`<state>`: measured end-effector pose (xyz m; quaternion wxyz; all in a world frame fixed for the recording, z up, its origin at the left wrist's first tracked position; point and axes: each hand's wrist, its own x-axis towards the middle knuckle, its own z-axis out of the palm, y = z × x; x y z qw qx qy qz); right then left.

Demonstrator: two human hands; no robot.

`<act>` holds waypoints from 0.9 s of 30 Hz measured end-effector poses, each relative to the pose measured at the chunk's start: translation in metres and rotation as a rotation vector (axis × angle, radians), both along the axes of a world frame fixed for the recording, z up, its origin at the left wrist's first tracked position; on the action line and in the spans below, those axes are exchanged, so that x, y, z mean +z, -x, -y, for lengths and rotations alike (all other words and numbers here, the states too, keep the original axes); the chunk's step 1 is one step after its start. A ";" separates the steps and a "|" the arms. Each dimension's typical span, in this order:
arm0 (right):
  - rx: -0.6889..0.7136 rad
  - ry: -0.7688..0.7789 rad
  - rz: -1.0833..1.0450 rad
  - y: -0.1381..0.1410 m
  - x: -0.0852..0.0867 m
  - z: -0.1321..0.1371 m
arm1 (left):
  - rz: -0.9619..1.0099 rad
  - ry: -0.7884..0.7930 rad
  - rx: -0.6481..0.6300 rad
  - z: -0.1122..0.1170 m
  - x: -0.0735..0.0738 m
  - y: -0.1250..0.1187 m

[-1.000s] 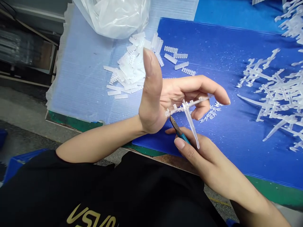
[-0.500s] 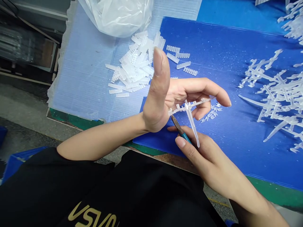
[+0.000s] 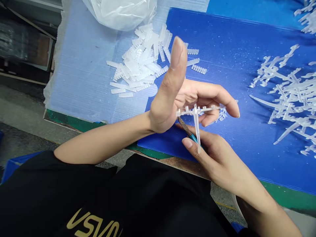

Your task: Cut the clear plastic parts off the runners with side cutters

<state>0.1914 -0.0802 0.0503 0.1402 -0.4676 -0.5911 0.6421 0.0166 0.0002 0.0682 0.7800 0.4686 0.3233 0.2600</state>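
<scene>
My left hand [image 3: 166, 107] is raised over the blue board, palm showing, thumb stretched up and fingers curled. Across its palm and fingers lies a translucent white plastic sprue [image 3: 196, 113], its short stubs in a row and its long tapered stem pointing down. My right hand [image 3: 214, 154] is below, closed around nippers [image 3: 184, 125] with dark, worn jaws and a teal handle. The jaw tips are at the sprue's left end, close to the heel of my left hand; whether they touch it I cannot tell. Small white clipped bits [image 3: 223, 115] lie behind my left fingers.
A pile of white comb-like plastic strips [image 3: 138, 67] lies left of the blue board [image 3: 237, 158], with a few strips on it. Behind the pile sits a clear plastic bag [image 3: 120, 14]. Tangled sprues [image 3: 286, 102] cover the right side. The green table edge [image 3: 66, 118] runs in front.
The sprue's stem has swung from slanting right to nearly upright in view. My left thumb has shifted slightly right. The whole view has moved a little; the nippers stay at the sprue's left end.
</scene>
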 end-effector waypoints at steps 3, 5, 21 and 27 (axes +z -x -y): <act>-0.028 -0.047 0.018 0.000 -0.003 -0.001 | 0.039 0.033 0.018 -0.002 -0.001 0.000; -0.055 -0.077 0.029 0.001 -0.004 -0.001 | 0.049 0.052 0.040 -0.005 -0.004 0.001; -0.008 0.034 0.117 -0.031 0.016 -0.009 | 0.169 -0.068 0.432 -0.017 -0.052 -0.020; -0.047 0.016 0.122 -0.046 0.018 -0.020 | 0.235 -0.131 0.650 -0.021 -0.043 -0.020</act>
